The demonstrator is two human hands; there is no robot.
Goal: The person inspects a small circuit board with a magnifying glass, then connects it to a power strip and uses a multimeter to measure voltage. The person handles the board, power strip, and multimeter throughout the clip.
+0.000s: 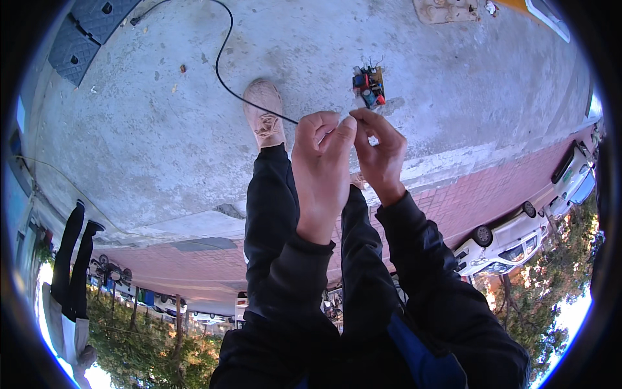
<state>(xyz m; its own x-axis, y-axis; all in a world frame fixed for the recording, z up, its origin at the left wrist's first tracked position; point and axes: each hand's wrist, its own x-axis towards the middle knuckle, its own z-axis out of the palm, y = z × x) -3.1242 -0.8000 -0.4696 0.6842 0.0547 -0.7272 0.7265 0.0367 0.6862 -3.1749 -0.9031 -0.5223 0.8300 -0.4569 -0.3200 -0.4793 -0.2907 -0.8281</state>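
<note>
Nearest the camera, two forearms in dark, soft sleeves are seen rising from the lower edge, over legs in black trousers. The left hand [321, 165] is raised with its back to the camera, fingers curled, and the right hand [381, 152] is set just beside it, fingertips turned toward the left. The end of a thin black wire [223, 68] is pinched at the left grip, between thumb and forefinger; the right grip is closed in a pinch at the same spot, thumb against forefinger, though what it nips is too small to tell, likely the wire's tip.

The relation that matters: the wire runs away from the two grips to the left and up, its long axis slanting past a tan shoe [264, 111], then curving in a loop over the floor toward the top edge. The left hand lies on the wire's side; the right hand meets it end-on. The wire is slim, smooth and limp.

Beyond the hands, a small circuit board [368, 86] with red and blue parts lies on the rough, pale concrete floor [142, 129], apart from both hands, nearer the right. Farther off, a dark ridged mat [91, 29] lies at the upper left, a brick strip [479, 188] borders the concrete, and white cars [502, 243] are parked beyond it.
</note>
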